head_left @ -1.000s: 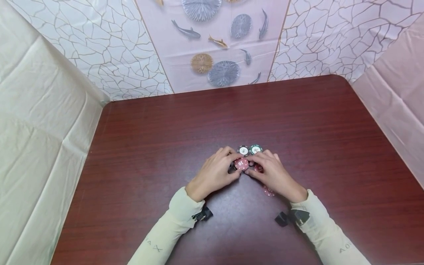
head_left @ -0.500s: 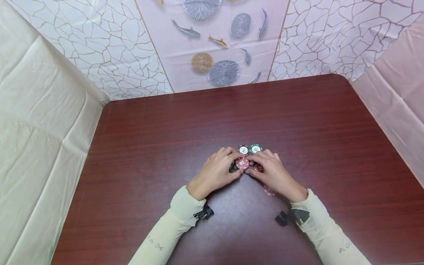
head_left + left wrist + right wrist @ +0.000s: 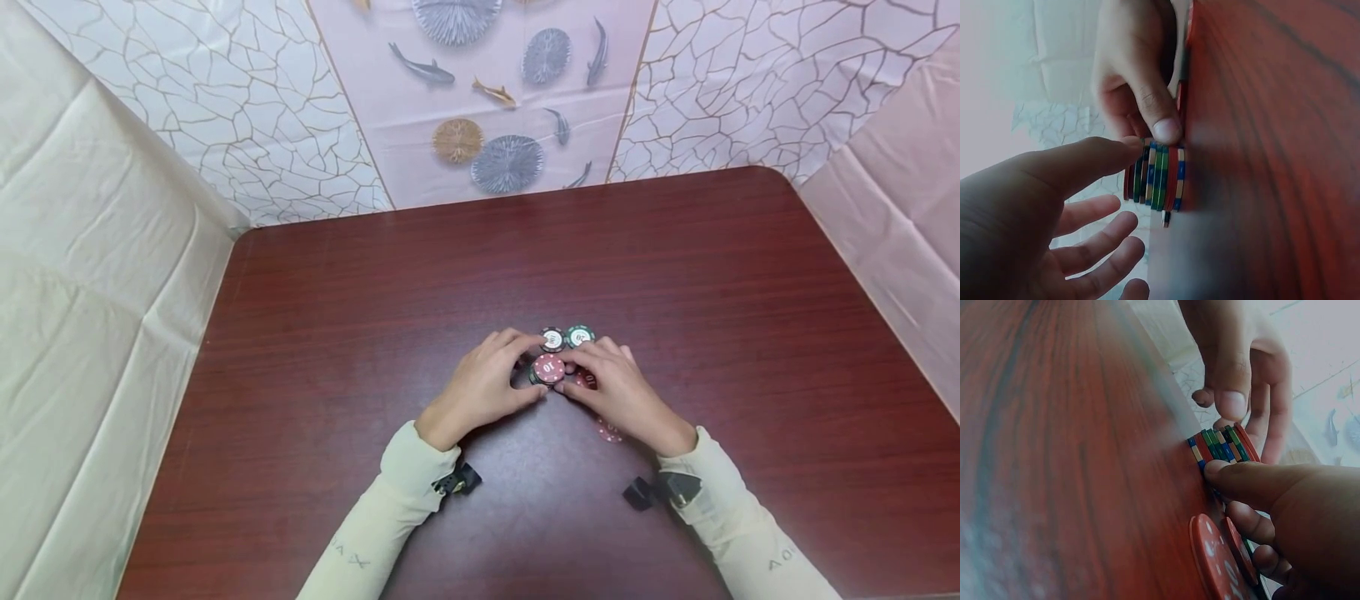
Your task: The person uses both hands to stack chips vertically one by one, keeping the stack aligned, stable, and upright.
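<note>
A stack of poker chips [image 3: 547, 368], topped by a red chip marked 10, stands between the two hands. Its layered red, green and blue edges show in the left wrist view. My right hand [image 3: 621, 398] holds the stack's right side, thumb in front and index finger behind. Around the left side is my left hand [image 3: 483, 382], its fingers spread and relaxed; its thumb tip is right at the stack in the left wrist view. Behind the stack lie a black-edged chip [image 3: 552, 340] marked 100 and a green chip [image 3: 580, 336] marked 20.
Partly under the right hand lie red chips, one at its fingers [image 3: 587, 380] and a red chip [image 3: 609, 431] nearer the wrist. The brown wooden table [image 3: 375, 292] is bordered by patterned cloth walls [image 3: 285, 108] at the back and sides.
My left hand's fingers have opened and drawn slightly left off the stack, uncovering more of its left side. The top red chip shifted a little right earlier. The right hand stays put.
</note>
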`<state>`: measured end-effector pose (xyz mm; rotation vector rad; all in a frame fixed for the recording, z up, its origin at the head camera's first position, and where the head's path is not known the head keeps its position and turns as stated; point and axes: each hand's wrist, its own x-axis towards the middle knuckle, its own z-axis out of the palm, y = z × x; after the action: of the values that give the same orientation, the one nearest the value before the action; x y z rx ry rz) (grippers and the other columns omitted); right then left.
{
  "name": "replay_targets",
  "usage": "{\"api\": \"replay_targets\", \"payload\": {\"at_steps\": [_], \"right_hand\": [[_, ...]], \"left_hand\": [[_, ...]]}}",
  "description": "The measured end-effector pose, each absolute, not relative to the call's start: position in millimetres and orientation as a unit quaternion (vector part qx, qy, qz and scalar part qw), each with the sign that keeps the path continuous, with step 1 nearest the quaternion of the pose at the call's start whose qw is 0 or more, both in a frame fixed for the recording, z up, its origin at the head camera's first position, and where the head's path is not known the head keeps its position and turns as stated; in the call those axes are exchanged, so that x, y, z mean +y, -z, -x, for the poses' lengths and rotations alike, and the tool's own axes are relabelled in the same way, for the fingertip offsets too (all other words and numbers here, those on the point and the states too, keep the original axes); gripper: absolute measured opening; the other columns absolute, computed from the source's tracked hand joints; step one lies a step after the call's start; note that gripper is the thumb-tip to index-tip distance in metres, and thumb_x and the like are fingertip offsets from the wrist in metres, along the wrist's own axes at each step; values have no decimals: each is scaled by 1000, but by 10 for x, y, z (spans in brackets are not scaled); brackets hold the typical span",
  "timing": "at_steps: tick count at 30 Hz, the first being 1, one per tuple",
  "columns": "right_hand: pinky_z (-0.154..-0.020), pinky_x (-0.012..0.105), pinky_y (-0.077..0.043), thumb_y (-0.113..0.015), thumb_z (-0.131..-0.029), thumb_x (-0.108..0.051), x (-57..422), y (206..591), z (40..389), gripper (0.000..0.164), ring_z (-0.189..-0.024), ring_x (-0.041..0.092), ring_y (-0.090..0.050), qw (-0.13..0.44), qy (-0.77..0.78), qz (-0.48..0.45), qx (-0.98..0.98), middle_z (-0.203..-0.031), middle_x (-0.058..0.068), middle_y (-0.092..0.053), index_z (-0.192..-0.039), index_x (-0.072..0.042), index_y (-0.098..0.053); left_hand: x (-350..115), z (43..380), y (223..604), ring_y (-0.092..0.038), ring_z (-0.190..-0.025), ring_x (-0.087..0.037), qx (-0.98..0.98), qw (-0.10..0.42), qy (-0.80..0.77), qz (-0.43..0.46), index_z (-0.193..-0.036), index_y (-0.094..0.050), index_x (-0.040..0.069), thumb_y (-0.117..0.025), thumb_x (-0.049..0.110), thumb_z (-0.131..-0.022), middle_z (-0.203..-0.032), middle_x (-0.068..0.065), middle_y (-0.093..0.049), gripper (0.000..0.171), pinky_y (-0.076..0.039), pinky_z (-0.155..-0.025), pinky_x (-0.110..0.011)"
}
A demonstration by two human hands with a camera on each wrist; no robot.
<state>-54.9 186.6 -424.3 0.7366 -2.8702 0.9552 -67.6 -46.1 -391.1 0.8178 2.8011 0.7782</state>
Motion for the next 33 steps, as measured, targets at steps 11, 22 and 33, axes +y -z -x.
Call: {"api": "replay_targets", "payload": {"at_steps": [11, 22, 33], "right_hand": [[-83, 43, -35, -84, -91, -21, 1870, 4231, 554, 39, -102, 25, -55, 17, -308, -240, -921, -118, 7, -74, -127, -10, -75], [-83, 42, -35, -84, -90, -21, 1864, 4252, 557, 39, -101, 24, -55, 20, -311, -241, -919, -115, 6, -74, -127, -10, -75], [-84, 43, -34, -83, -90, -18, 1863, 4234, 539, 40, -101, 24, -54, 13, -309, -240, -920, -116, 7, -73, -128, -8, -74]], "left_hand": [[-544, 643, 4012, -61, -111, -16, 914, 75, -316, -244, -145, -63, 17, -90, 30, -85, -125, -1, -66, 67, -52, -96, -36], [-468, 660, 4107, -60, -101, -16, 913, 77, -339, -214, -135, -72, 21, -92, 34, -82, -116, 1, -71, 58, -48, -91, -39], [-487, 667, 4255, -61, -107, -15, 905, 56, -362, -217, -132, -76, 25, -91, 36, -83, -122, 2, -74, 52, -47, -96, -41]]}}
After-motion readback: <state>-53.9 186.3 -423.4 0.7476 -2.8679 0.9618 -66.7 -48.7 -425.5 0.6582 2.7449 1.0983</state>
